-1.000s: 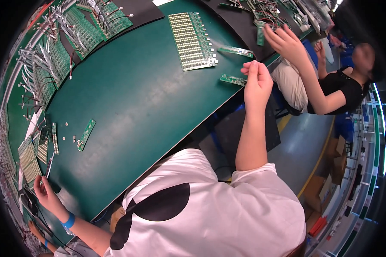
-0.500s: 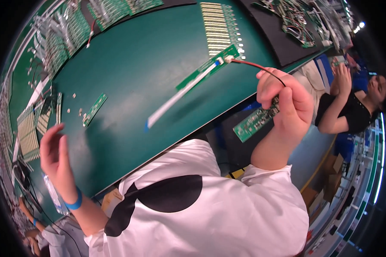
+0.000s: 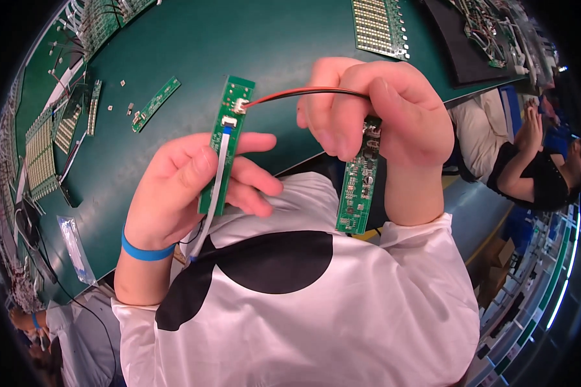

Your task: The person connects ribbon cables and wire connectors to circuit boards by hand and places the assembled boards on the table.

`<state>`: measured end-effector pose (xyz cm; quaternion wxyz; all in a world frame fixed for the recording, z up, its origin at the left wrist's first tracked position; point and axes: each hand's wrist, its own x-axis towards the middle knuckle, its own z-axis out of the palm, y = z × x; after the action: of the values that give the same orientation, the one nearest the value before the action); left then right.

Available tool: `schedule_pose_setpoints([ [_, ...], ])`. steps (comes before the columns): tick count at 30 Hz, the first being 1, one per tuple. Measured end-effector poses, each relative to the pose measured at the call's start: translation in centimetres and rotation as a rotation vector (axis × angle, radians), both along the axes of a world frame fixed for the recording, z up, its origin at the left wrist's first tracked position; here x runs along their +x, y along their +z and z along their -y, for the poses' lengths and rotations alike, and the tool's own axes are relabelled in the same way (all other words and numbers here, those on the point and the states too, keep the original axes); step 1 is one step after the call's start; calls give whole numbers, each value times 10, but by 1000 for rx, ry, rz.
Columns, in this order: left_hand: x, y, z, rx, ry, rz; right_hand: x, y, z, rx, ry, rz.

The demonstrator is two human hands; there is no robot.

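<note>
My left hand (image 3: 164,187) is closed on a narrow green circuit board (image 3: 241,89), thumb on its face and fingers behind it. A white ribbon cable (image 3: 221,171) with blue ends is plugged into this board and hangs down along it. From a white connector near the board's top, a red-and-black wire (image 3: 297,92) arches over to my right hand (image 3: 400,109). That hand pinches the wire near its thumb and holds a second green circuit board (image 3: 355,193), crowded with components, hanging below its curled fingers. The upper end of this second board is hidden by the fingers.
On the green table (image 3: 271,39) lie a small circuit board (image 3: 157,104) and several tiny parts. Panels of boards (image 3: 377,26) sit at the far edge and left. A black mat (image 3: 465,51) holds wired boards at right. Other people (image 3: 529,155) are at both sides.
My left hand has moved right and taken hold of the board with the ribbon cable, which was hanging by its wire from my right hand. The right hand has shifted left, its board now more upright.
</note>
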<state>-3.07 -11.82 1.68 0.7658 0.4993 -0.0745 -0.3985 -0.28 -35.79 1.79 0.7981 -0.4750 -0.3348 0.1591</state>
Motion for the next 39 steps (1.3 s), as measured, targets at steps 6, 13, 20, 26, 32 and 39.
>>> schedule_pose_setpoints([
  [6, -5, -12, -16, -387, -38, -201, 3, -2, -11, 22, 113, -50],
  [13, -7, -6, -18, -346, -183, -120, 4, 1, -14, -31, 175, 37],
  [20, -10, -5, -22, -457, -234, -137, 9, 6, -22, -25, 207, 92],
  [26, -13, 0, -26, -470, -194, -228, 20, 4, -29, -50, 199, 139],
  [32, -10, -11, -30, -438, -108, -222, 46, -9, -34, -283, 104, 146],
  [39, -19, -20, -37, -273, 147, -137, 38, -33, -53, -606, -660, 91],
])
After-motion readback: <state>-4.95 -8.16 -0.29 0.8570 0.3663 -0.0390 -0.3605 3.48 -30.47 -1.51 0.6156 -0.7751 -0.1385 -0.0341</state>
